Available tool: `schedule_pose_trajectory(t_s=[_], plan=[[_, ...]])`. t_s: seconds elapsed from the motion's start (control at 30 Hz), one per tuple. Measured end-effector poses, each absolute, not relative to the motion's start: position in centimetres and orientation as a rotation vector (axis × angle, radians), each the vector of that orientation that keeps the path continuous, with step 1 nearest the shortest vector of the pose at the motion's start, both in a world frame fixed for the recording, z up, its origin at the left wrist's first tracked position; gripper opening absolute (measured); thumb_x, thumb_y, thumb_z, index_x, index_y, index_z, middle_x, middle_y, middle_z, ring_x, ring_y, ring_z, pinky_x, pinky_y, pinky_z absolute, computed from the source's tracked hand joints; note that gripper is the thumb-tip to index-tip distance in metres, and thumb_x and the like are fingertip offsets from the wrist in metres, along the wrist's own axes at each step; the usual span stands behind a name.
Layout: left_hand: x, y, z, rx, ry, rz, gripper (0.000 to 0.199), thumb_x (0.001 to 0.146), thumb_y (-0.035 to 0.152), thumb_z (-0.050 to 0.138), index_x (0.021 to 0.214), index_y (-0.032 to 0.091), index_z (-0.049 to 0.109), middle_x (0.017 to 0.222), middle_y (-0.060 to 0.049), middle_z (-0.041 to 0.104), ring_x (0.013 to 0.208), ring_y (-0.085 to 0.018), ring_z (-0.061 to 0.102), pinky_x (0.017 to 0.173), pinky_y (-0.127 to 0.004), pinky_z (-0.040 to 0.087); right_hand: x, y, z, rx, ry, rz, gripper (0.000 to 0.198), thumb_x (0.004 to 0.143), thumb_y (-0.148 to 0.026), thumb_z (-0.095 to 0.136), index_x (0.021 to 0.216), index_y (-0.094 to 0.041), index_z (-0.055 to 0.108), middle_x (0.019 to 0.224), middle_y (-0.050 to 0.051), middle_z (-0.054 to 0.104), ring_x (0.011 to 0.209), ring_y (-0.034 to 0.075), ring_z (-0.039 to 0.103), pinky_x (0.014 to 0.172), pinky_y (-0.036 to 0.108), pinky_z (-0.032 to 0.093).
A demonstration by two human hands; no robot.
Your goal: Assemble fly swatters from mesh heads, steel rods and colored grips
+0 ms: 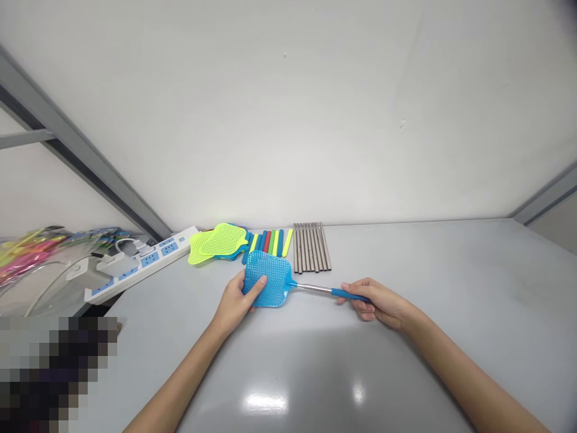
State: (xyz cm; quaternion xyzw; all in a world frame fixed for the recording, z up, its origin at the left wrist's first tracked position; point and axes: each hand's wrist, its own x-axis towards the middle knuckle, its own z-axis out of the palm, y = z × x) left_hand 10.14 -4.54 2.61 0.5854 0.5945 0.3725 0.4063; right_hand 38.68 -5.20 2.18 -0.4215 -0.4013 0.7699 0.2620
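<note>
A blue fly swatter (273, 288) is held level above the grey table, its mesh head to the left and its metal rod and blue grip to the right. My left hand (238, 299) pinches the mesh head at its left edge, thumb on top. My right hand (372, 300) is closed around the blue grip at the other end. Just behind the swatter lie several coloured grip sleeves (270, 242) in a row, beside a row of several metal rods (311, 248). Yellow and blue swatter heads (223, 240) are piled to their left.
A white power strip (155, 261) with plugs and cables runs along the table's left side. Beyond it is a clear plastic bag (27, 258) of colourful items. A white wall rises behind the table (428, 264), with grey metal frame bars at both sides.
</note>
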Motion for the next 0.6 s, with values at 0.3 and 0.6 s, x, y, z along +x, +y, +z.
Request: schedule_pose_trajectory(t_s=[0.3, 0.6], plan=[[10.23, -4.75, 2.28, 1.488, 1.509, 0.953, 0.034, 0.071, 0.045, 0.051, 0.087, 0.016, 0.05, 0.06, 0.002, 0.051, 0.042, -0.009, 0.045, 0.033, -0.019, 0.038, 38.74, -5.37, 2.35, -1.18, -1.09, 2.069, 0.036, 0.072, -0.041, 0.055, 0.075, -0.007, 0.063, 0.039, -0.008, 0.025, 0.039, 0.003, 0.015, 0.039, 0.022, 0.013], [10.53, -4.82, 2.22, 1.501, 1.504, 1.005, 0.036, 0.07, 0.045, 0.052, 0.09, 0.015, 0.051, 0.058, 0.003, 0.05, 0.037, -0.007, 0.042, 0.03, -0.017, 0.035, 38.84, -5.46, 2.43, -1.182, -1.092, 2.053, 0.035, 0.072, -0.041, 0.055, 0.077, -0.007, 0.063, 0.04, -0.008, 0.024, 0.04, 0.003, 0.013, 0.039, 0.022, 0.013]])
